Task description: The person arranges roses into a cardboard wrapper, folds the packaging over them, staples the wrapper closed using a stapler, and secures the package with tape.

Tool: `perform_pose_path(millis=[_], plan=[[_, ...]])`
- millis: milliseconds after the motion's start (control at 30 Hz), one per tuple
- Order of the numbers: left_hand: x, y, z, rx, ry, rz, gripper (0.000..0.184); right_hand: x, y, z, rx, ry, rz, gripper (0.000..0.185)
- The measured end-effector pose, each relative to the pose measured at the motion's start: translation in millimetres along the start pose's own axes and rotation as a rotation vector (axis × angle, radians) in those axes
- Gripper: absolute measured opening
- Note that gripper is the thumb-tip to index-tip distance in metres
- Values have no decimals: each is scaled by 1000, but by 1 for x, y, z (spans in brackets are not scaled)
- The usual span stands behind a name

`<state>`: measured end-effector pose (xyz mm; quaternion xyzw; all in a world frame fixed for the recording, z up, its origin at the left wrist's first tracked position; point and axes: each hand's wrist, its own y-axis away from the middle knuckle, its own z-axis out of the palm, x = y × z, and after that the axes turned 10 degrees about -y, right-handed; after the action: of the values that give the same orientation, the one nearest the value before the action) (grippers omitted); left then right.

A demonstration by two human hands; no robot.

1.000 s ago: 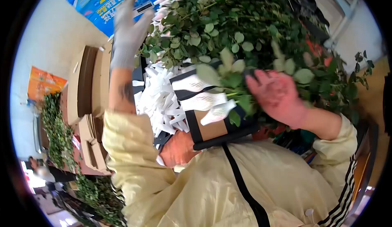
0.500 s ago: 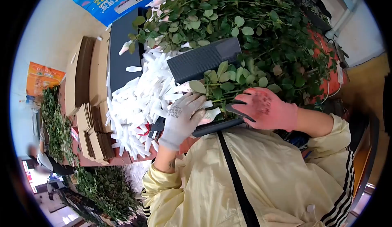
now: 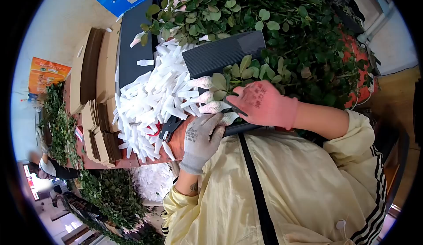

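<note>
Several pale pink rose buds (image 3: pixel 214 107) in white net sleeves lie in a row, on leafy stems running to the right. My left hand (image 3: pixel 200 141), in a greyish-white glove, is at the nearest netted rose (image 3: pixel 229 118), its fingertips and thumb closed around the bud's tip. In a pink glove, my right hand (image 3: pixel 264 104) curls over the stems just behind the buds; its palm hides what is under it. A dark ribbed block (image 3: pixel 224 54) stands just beyond the row. Beneath the hands runs a black edge (image 3: pixel 240 129).
White sleeves (image 3: pixel 150 99) lie heaped on the left, with a black stapler-like tool (image 3: pixel 168 128) beside them. A big pile of leafy rose stems (image 3: pixel 282 11) covers the back. Folded cardboard (image 3: pixel 88 73) stands at far left. Another person (image 3: pixel 48 165) is in the left background.
My left hand has drawn back toward my body, uncovering the row of netted buds. The right hand has shifted left, closer to the buds. The view has tilted slightly.
</note>
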<state>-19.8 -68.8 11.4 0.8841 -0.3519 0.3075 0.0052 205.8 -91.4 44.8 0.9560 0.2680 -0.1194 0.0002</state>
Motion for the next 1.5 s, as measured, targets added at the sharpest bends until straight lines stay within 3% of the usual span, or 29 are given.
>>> perform_pose_path(millis=[100,133,167,233,267,333,400,533,567,633,667,700,767,800,900,967,1033,1233,1300,1433,1500], plan=[[7,2,-3,41,-211,46,32,-9,-8,8,-115,-79,123,41],[12,0,-4,38,-212,43,32,-2,-8,26,349,50,-96,39],[19,-1,-5,54,-241,69,32,6,-3,41,347,42,-90,39],[30,-3,-2,68,-270,97,32,10,-14,36,79,47,-80,30],[35,-4,1,26,-324,76,32,8,-17,32,107,-20,-75,22],[39,-4,1,-60,-381,11,32,11,-21,19,27,10,-62,21],[40,0,0,-46,-373,23,32,13,-24,-9,-161,67,-10,26],[36,10,4,22,-352,59,33,6,-14,2,-284,99,-44,31],[37,8,1,33,-351,53,33,7,-8,6,-287,108,-52,31],[40,4,-6,-53,-318,8,35,16,9,25,147,210,-212,32],[39,0,-5,-34,-320,-2,35,20,13,36,208,234,-230,31],[36,-8,-4,0,-311,44,38,19,8,29,211,247,-248,31],[33,-15,-2,52,-307,86,42,16,-3,12,-64,-72,-36,25],[32,-15,-1,-2,-328,84,43,12,-10,0,23,-216,72,27],[31,-14,2,-41,-336,87,44,13,-30,-6,-105,-204,196,40],[29,-10,5,-31,-328,84,43,30,-29,36,211,71,-139,40],[29,-9,7,-22,-343,92,43,23,-47,20,-96,25,7,31],[33,-11,5,4,-358,69,41,33,-49,8,-162,44,-85,23],[33,-8,5,-4,-360,62,41,33,-42,5,-197,30,-5,22],[34,-12,3,12,-335,94,43,28,-19,7,-25,98,-22,18],[32,-15,2,-8,-346,126,44,26,-24,6,-62,29,85,35]])
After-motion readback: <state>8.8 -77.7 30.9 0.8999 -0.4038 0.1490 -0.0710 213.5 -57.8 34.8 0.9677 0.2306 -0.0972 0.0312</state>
